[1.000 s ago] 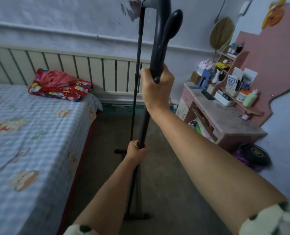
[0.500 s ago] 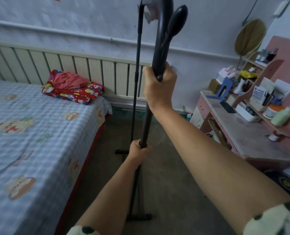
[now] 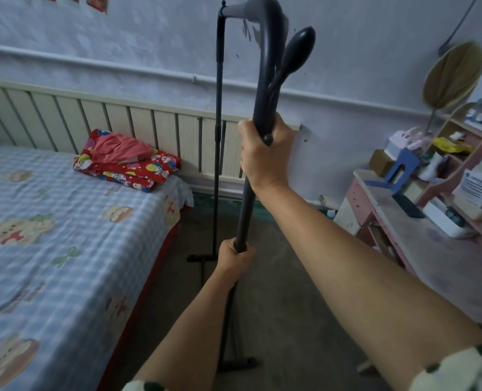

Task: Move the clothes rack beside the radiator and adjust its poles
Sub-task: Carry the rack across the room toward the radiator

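Note:
A black clothes rack (image 3: 246, 210) stands upright on the floor between the bed and the desk. Its near pole runs up the middle of the view, and a thinner far pole (image 3: 218, 114) rises just in front of the cream radiator (image 3: 149, 131) on the back wall. My right hand (image 3: 265, 153) is closed around the near pole high up, below its curved top and a black knob. My left hand (image 3: 234, 258) is closed around the same pole lower down. The rack's near foot (image 3: 237, 364) and far foot (image 3: 200, 257) rest on the floor.
A bed with a blue checked sheet (image 3: 50, 249) fills the left side, with a folded red blanket (image 3: 127, 162) at its far end. A pink desk (image 3: 420, 235) crowded with small items stands on the right. A strip of bare floor (image 3: 285, 306) runs between them.
The view has swung left and tilted up, so more of the rack's top bar shows. Both hands keep the same hold on the near pole.

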Tool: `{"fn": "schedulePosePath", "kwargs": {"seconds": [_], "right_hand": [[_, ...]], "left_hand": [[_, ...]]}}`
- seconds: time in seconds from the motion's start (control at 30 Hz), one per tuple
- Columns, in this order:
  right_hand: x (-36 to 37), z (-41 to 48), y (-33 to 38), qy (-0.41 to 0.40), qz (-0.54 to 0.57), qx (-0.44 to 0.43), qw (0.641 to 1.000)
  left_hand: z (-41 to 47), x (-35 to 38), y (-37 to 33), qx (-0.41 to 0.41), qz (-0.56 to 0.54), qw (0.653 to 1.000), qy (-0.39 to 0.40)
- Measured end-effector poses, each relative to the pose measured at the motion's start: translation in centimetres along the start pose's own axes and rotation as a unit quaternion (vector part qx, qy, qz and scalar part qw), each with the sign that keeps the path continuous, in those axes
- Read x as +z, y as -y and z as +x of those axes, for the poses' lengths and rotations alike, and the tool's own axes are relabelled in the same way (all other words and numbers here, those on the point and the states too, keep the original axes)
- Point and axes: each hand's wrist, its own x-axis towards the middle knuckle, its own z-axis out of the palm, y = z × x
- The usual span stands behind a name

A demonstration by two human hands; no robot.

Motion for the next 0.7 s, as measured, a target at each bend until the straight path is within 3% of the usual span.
{"fn": "schedulePosePath", "kwargs": {"seconds": [0.7], "right_hand": [[-7.3, 17.7, -11.3, 0.113, 0.072, 0.038, 0.990]], "left_hand": [[18.0, 11.7, -3.3, -0.018, -0.013, 0.995, -0.098]]}}
